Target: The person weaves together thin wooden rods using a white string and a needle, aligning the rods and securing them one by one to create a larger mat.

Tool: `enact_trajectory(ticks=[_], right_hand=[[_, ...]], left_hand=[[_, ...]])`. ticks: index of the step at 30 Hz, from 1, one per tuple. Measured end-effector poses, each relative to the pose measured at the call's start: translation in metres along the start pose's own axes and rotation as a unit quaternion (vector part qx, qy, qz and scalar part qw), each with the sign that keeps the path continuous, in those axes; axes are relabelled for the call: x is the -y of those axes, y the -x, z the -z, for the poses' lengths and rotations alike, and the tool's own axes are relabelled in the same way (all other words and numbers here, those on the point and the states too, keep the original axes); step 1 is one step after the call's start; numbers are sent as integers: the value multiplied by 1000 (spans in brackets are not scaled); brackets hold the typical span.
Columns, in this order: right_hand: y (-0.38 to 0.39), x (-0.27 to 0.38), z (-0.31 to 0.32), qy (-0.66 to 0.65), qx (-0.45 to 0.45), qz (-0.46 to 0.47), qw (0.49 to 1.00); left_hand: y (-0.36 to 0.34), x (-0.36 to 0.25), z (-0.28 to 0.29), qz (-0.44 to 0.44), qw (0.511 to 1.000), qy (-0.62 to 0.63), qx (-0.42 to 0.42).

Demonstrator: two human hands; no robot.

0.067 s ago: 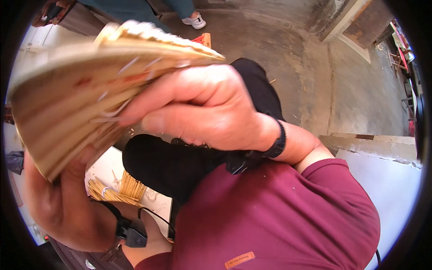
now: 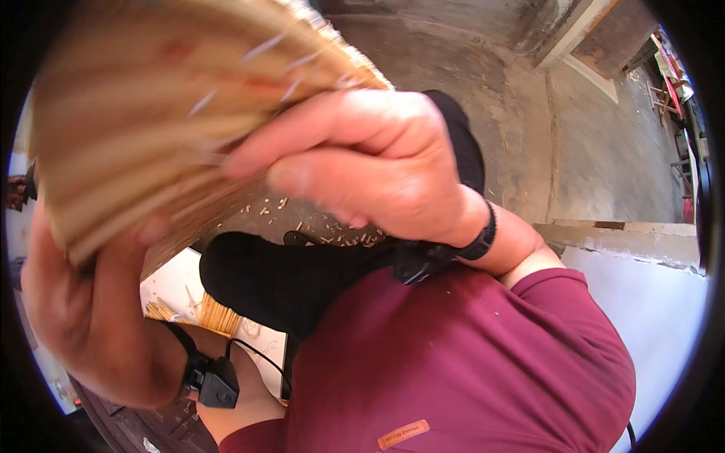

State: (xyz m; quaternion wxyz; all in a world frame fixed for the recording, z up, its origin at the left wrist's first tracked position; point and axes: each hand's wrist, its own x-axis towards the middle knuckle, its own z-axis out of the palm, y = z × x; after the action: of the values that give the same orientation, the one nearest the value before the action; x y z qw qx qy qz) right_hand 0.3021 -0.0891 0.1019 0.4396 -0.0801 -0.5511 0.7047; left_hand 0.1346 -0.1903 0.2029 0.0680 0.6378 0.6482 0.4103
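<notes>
Watching this over the head camera from far off, I've got a big tan stick bundle (image 2: 143,121) filling the upper left of my view, pretty blurry, with short white ties and faded red marks on its face. It's held up in the air, tilted, above the lap. The left hand (image 2: 91,317) has it gripped by the lower edge, thumb on the near side, other fingers mostly hidden behind. The right hand (image 2: 362,162) is up against the face, fingers curled in and thumb sitting close to the forefinger, so a narrow gap at most; I can't tell whether they're pinching a thread, too smeared. Lower left, smaller sticks (image 2: 219,313) lie on a white board (image 2: 276,351) beside the black trousers (image 2: 260,268). Little wood chips (image 2: 347,230) litter the concrete floor (image 2: 513,158). Maroon shirt (image 2: 483,340) takes up the bottom, and each wrist wears a black gadget.
</notes>
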Motion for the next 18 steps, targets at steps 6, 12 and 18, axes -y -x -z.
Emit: enact_trajectory(ticks=[6,12,18], right_hand=[[32,-30,60,73,-113,-14,991],[57,-167,140,70,-187,-113,973],[29,-205,170,46,-220,-100,969]], left_hand=[[-53,30,-77,-97,973,-7,209],[-31,142,-203,-141,958,-154,196],[-38,163,-241,-54,947,-265,174]])
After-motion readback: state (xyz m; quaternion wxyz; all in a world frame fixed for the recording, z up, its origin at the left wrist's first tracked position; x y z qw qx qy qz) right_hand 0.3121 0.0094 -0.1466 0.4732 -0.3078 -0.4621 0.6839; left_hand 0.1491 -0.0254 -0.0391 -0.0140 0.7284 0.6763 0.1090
